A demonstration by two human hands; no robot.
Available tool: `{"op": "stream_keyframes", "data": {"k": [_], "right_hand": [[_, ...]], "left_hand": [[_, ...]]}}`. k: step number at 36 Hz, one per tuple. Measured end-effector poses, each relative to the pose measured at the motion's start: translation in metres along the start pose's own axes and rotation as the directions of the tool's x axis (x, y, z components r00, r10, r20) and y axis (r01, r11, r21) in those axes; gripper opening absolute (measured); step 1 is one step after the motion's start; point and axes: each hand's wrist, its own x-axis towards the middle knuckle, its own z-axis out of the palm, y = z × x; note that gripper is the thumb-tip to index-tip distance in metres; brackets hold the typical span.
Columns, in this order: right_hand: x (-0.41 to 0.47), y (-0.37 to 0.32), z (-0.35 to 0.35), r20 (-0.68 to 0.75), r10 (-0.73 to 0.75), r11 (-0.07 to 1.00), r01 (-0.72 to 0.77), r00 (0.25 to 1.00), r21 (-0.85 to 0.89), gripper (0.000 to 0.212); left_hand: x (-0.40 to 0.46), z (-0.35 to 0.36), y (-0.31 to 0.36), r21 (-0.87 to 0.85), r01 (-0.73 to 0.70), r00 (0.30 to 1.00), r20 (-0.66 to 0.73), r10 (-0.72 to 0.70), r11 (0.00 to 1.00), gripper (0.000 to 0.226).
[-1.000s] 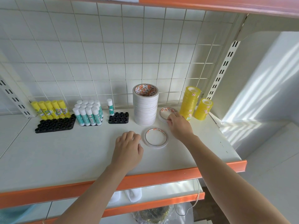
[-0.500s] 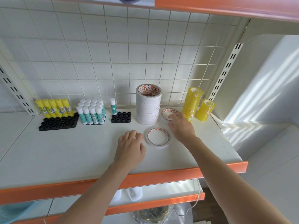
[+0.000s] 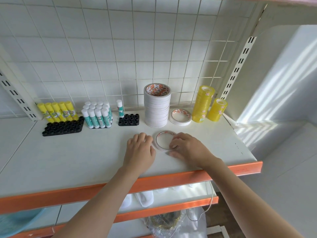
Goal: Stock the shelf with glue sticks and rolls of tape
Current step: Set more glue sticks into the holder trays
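A person's two hands rest on a white shelf (image 3: 68, 160) with an orange front edge, viewed from above. The right hand (image 3: 187, 148) curls its fingers over the near right rim of a single flat roll of white tape (image 3: 163, 140), thumb against the outer side, apparently gripping it; the roll lies flat on the shelf, about midway between the front and back edges and right of centre. The left hand (image 3: 139, 152) lies palm down just left of that roll, fingers loosely bent, holding nothing, its fingertips close to or touching the roll's left rim; which cannot be told. Toward the back edge stands a tall stack of white tape rolls (image 3: 157, 105), with a short stack of the same tape (image 3: 180, 116) just to its right, then two columns of yellow tape (image 3: 203, 103) near the back right corner. Left of the tall stack are glue sticks: a lone one in a small black holder (image 3: 128, 119), a white-capped cluster (image 3: 97, 114), and a yellow row (image 3: 57, 111) in a larger black tray. The likely risks: the thin roll may slip from a rim-only grip while being lifted, and a hand or forearm carrying it backward could knock the tall stack, which looks narrow for its height, toppling rolls into the lone glue stick or the short stack beside it.
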Motion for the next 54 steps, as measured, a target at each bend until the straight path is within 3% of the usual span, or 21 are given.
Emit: {"op": "stream_keyframes", "data": {"k": [5, 9, 14, 18, 21, 29, 54], "right_hand": [[0.001, 0.001, 0.003, -0.036, -0.035, 0.999, 0.036, 0.999, 0.01, 0.008], [-0.002, 0.006, -0.001, -0.133, -0.031, 0.996, 0.019, 0.991, -0.091, 0.011], [-0.004, 0.008, -0.008, -0.355, -0.019, 0.981, -0.051, 0.935, -0.188, 0.017], [0.008, 0.015, -0.014, -0.426, 0.039, 0.965, -0.145, 0.904, -0.22, 0.021], [0.026, 0.023, -0.014, -0.402, 0.117, 0.949, -0.222, 0.908, -0.226, 0.012], [0.055, 0.043, -0.01, -0.251, 0.328, 0.893, -0.385, 0.911, -0.231, 0.021], [0.063, 0.045, -0.008, -0.214, 0.296, 0.908, -0.344, 0.931, -0.238, 0.021]], "left_hand": [[-0.001, 0.0, -0.001, -0.001, -0.001, 1.0, 0.007, 0.001, 1.0, 0.034], [0.0, -0.001, 0.001, -0.014, -0.01, 1.0, 0.004, 0.01, 1.0, 0.035], [-0.001, 0.001, 0.0, -0.003, -0.014, 1.0, 0.003, 0.014, 1.0, 0.035], [0.001, 0.003, -0.001, -0.006, -0.008, 1.0, 0.001, 0.008, 1.0, 0.033], [0.0, 0.004, -0.001, -0.009, -0.01, 1.0, -0.003, 0.01, 1.0, 0.032], [0.0, 0.003, 0.0, -0.015, -0.005, 1.0, -0.01, 0.005, 1.0, 0.031], [-0.001, 0.003, -0.001, -0.024, -0.003, 1.0, -0.014, 0.002, 1.0, 0.031]]}}
